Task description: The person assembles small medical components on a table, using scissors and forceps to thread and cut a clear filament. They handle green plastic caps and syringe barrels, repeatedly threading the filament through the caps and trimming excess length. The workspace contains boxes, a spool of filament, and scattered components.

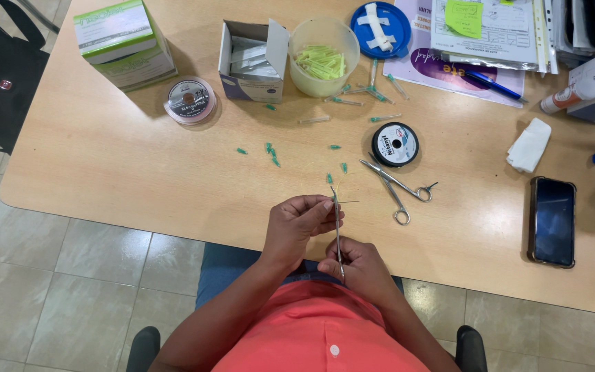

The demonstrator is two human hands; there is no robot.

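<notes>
the left hand (301, 219) is raised just over the near edge of the table (105, 165), thumb and fingertips pressed together in a pinch on something very fine; it looks like a thin needle or wire lying crosswise at the fingertips, with a pale yellowish thread (339, 186) curling up from there, though it is too small to be sure. the right hand (356, 269) sits lower and closer to the body, fingers closed around the bottom end of a slim metal tool (337, 231), probably a needle holder or tweezers.

the tool's long axis runs almost straight away from the body, from the right hand up to the left fingertips, where its tip meets the pinched piece. so the fine piece lies across the tool's line, roughly at a right angle, and the left hand is the nearer one to it; the right hand reaches it only through the tool.

just beyond the hands, to the right, a pair of scissors (397, 187) lies flat, with a black spool (394, 144) behind it. small green caps (270, 149) are scattered on the table, and a tub (324, 56) of yellow-green pieces stands further back beside an open white box (251, 60). a phone (553, 221) lies well apart at the right.
</notes>
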